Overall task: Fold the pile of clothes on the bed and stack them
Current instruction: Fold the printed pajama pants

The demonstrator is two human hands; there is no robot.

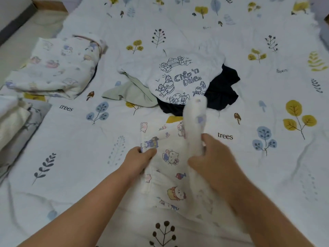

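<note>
Cartoon-print garment (170, 157) between hands, left hand (140, 159) pinching edge; right hand (211, 157) gripping lifted end

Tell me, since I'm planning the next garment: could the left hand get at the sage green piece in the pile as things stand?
Probably not yet. The left hand grips the cartoon-print garment. Once freed, the green piece lies up and left on open bedsheet, partly tucked under the Chip 'n Dale shirt.

Bare sheet (74, 157) left; clothes pile (178, 81) ahead.
</note>
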